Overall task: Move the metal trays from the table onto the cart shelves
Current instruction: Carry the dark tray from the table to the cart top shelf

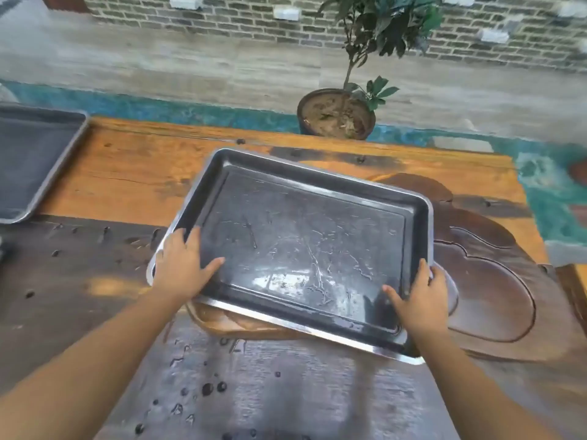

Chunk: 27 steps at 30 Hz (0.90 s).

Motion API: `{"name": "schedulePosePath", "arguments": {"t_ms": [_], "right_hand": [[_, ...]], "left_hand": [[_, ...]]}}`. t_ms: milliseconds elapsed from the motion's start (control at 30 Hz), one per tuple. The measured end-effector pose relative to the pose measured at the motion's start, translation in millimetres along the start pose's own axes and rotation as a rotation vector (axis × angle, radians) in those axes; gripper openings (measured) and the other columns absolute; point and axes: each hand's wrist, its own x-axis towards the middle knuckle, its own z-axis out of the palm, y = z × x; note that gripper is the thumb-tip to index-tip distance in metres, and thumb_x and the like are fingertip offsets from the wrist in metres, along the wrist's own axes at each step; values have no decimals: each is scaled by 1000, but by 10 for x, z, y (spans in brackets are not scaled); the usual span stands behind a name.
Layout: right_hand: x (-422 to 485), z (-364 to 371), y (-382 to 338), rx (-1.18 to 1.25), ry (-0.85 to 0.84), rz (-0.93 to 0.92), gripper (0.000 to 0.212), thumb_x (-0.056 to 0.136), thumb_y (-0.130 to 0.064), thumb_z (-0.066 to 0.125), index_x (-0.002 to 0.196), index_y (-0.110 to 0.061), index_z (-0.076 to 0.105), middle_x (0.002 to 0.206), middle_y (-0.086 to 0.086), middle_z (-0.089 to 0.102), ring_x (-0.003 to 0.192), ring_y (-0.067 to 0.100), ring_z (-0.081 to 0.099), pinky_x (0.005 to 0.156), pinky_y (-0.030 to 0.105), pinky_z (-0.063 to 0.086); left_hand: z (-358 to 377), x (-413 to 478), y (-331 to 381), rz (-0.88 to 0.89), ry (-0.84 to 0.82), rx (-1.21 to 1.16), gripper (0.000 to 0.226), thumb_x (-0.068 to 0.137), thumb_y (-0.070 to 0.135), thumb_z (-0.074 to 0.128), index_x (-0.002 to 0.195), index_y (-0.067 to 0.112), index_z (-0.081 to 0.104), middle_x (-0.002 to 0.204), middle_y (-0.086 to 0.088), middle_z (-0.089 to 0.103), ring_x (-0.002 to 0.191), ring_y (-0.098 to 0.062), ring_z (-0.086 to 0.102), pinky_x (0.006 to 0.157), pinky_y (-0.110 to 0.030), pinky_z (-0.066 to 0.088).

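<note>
A rectangular metal tray [305, 249] with a scratched, shiny bottom lies turned at an angle over the middle of the wooden table [127, 182]. My left hand [181, 265] grips its near-left rim, thumb inside the tray. My right hand [419, 296] holds the near-right rim, thumb also inside. A second metal tray [28, 160] rests at the table's far left, partly cut off by the frame. No cart is in view.
A potted plant [336, 114] stands on the floor just beyond the table's far edge. Carved dark recesses [489, 290] mark the table top to the right of the tray. Water drops [209, 389] dot the near table surface. A brick wall runs behind.
</note>
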Motion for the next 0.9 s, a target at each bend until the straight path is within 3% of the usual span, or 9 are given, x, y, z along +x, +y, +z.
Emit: {"name": "schedulePosePath", "arguments": {"t_ms": [133,367,467,600,900], "right_hand": [[187,53,78,64,15,128,102,76,-55,75,151,-20,15,147,16,35,134,39,38,97,56,47],[275,206,291,96,-40,217,98,75,-67,67,147,-38,6,139,13,44,119,41,51,85,59,51],[274,268,286,91,-24,219,105,75,-65,68,149,-40,-4,133,15,48,112,42,55,80,58,52],[273,319,267,99,7,235,108,76,-63,68,150,-42,-9,139,16,46,112,43,57,80,58,52],[275,335,274,81,44,221,106,78,-65,64,151,-44,-11,128,10,47,96,40,60,65,48,49]], "left_hand": [[67,355,-121,-77,-37,33,97,83,64,60,153,12,18,147,-23,30,132,-44,34,103,-60,41],[168,728,-107,-100,-28,26,109,73,68,68,150,11,16,136,-25,35,122,-47,39,94,-64,43],[207,798,-140,-85,-89,139,121,68,78,62,154,13,7,141,-24,28,122,-45,38,95,-58,43],[240,899,-232,-75,-88,68,124,69,72,68,155,22,-6,124,-18,32,109,-44,47,84,-57,52],[309,944,-201,-162,-12,21,124,64,80,62,153,25,-5,117,-20,39,104,-43,50,72,-56,53]]}}
